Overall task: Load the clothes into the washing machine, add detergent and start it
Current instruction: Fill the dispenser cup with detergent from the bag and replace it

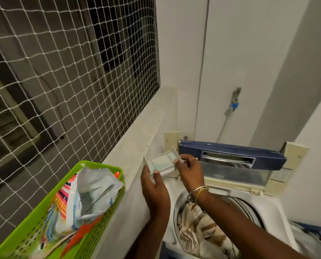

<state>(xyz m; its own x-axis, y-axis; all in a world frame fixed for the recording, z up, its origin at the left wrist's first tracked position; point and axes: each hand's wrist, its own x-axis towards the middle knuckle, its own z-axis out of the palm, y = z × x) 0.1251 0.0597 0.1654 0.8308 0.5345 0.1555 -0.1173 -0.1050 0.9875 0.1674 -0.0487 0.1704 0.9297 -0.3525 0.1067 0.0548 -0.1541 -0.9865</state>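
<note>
A top-loading washing machine (271,208) stands at lower right with its blue-edged lid (230,156) raised. Brown and white patterned clothes (202,232) fill its drum. A small white detergent drawer (161,162) is held above the machine's back left corner. My left hand (154,187) holds its near end with thumb and fingers. My right hand (188,170) pinches its far end, bangles at the wrist. A green plastic basket (100,212) on the ledge at lower left holds an opened detergent packet (92,193).
A stone ledge (135,146) runs along the left under a window covered with white netting (62,81). A tap with a blue fitting (235,103) and a hose hang on the white wall behind the machine. A wall stands close on the right.
</note>
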